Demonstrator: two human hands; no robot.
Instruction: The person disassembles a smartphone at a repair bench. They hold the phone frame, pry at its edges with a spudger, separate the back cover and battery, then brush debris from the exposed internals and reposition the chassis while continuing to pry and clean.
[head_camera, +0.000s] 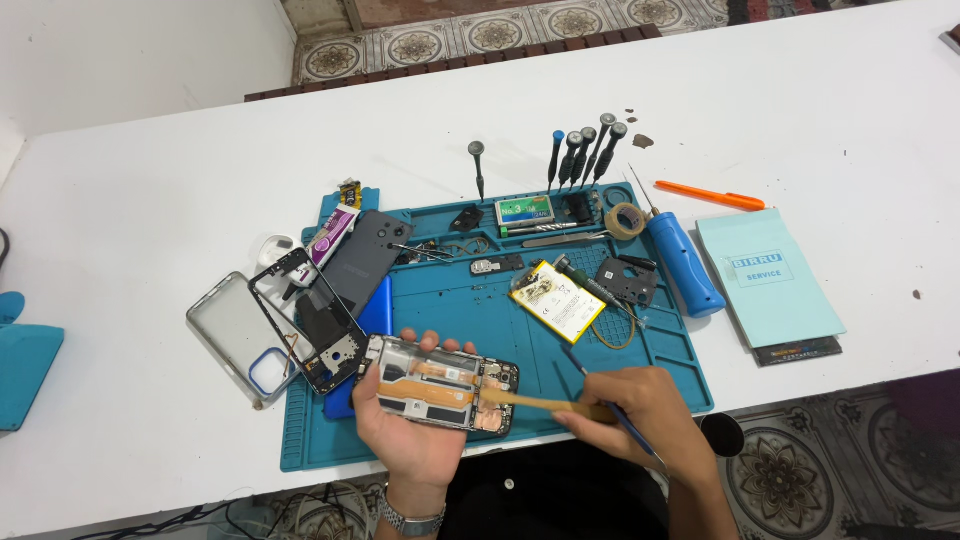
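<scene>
Over the near edge of the blue mat (640, 370) on the white table (150, 180), the left hand (415, 440) clamps the opened phone (440, 384) from beneath, long axis running left-right, while the right hand (640, 410), fingers pinched on a wooden stick (535, 402), points its tip leftward into the phone's right end.

One opened phone (440, 385), five upright screwdrivers (585, 150), one battery (557, 300), one clear case (232, 335), one blue mat (660, 350), one tape roll (626, 220)
</scene>
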